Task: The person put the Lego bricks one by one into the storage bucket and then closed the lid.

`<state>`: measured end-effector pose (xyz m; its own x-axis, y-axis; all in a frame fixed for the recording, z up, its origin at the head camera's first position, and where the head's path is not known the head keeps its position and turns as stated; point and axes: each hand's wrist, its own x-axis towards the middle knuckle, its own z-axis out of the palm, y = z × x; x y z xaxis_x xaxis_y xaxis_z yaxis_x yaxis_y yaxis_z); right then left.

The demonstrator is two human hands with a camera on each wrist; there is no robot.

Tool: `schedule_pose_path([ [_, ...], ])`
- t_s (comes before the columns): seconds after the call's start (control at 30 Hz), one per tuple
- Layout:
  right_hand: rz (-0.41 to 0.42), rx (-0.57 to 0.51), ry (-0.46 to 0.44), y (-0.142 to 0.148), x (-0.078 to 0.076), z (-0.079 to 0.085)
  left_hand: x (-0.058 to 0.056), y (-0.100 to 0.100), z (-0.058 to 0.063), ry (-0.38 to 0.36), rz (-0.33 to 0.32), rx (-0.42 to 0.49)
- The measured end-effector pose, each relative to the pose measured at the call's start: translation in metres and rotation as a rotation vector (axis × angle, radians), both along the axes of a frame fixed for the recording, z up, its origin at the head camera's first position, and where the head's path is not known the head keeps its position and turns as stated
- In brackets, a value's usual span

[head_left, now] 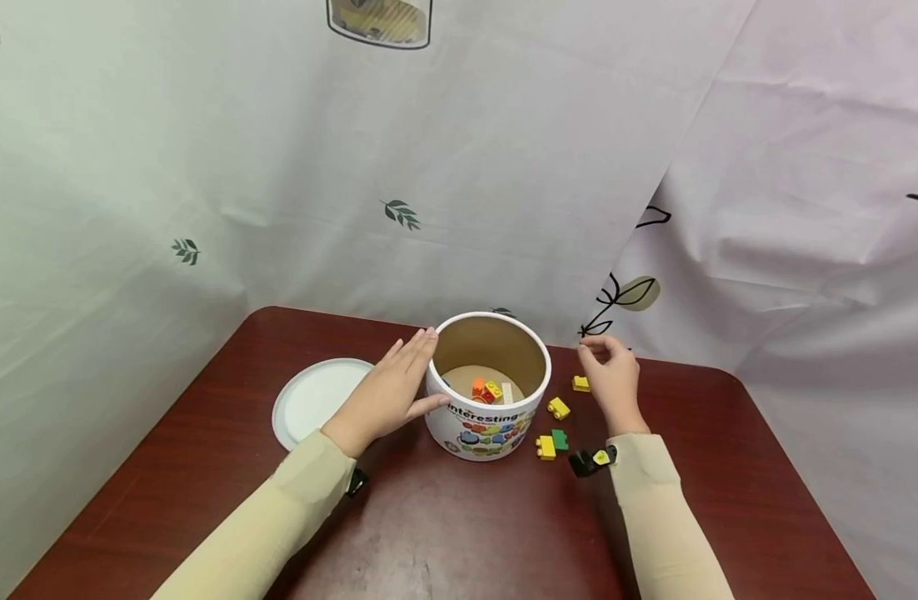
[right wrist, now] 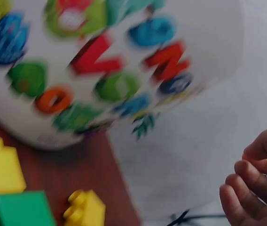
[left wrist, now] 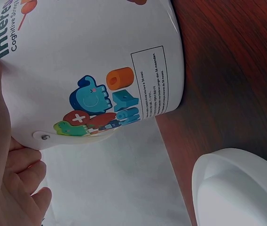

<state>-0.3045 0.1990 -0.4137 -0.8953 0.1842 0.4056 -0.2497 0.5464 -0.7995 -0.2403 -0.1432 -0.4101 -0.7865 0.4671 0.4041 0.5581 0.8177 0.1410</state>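
A round white bucket point(head_left: 477, 429) with a printed toy label stands upright on the table. Its inside shows several small blocks point(head_left: 492, 390) in red, orange, yellow and white. My left hand point(head_left: 387, 387) rests on the bucket's left side, fingers extended near the rim and thumb against the front. To the bucket's right, above the table's far edge, my right hand point(head_left: 615, 379) hovers with loosely curled fingers and nothing visible in them. Just below it lies one yellow block point(head_left: 581, 383), with another yellow block point(head_left: 559, 408) nearer the bucket. A third yellow block point(head_left: 546, 448) sits against a green block point(head_left: 560, 440).
A white round lid point(head_left: 309, 404) lies left of the bucket, partly behind my left hand. The dark red table point(head_left: 459, 533) ends at a printed cloth point(head_left: 294, 167) hanging behind it. Both wrists wear small black camera mounts point(head_left: 590, 461).
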Motion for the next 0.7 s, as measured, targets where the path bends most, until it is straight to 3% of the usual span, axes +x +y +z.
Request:
schedule_pose_path([
  [0.3, -0.129, -0.047, -0.189, 0.012, -0.011, -0.031, 0.001, 0.001, 0.001, -0.004, 0.001, 0.001],
  [0.7, -0.12, 0.009, -0.388, 0.023, -0.019, -0.056, 0.002, 0.001, 0.002, -0.006, 0.0, 0.004],
])
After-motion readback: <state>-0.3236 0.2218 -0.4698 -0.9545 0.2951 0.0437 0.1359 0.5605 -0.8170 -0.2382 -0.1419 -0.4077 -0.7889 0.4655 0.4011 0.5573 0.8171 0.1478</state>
